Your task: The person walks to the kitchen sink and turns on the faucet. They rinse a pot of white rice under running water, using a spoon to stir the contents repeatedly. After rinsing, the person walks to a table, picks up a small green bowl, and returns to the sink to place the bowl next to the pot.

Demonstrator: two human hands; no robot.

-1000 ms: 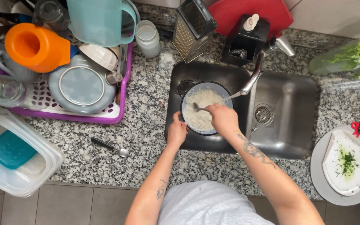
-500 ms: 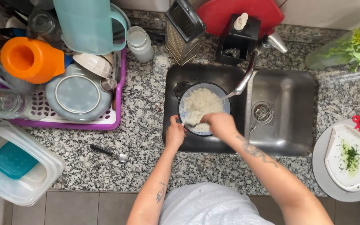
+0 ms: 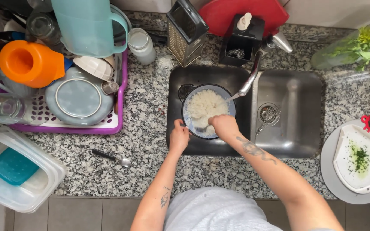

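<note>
Your left hand has its fingers closed on the rim of the blue bowl at about 8 o'clock, and the bowl sits in the left basin of the sink, just under the faucet. Your right hand is curled over the bowl's 5 o'clock edge, seemingly holding a utensil in the white rice; I cannot tell how firm that grip is. Tilt the bowl too far and rice could slide into the basin. A wet rim could slip from your left fingers, and the drain at 3 o'clock would catch stray grains
</note>
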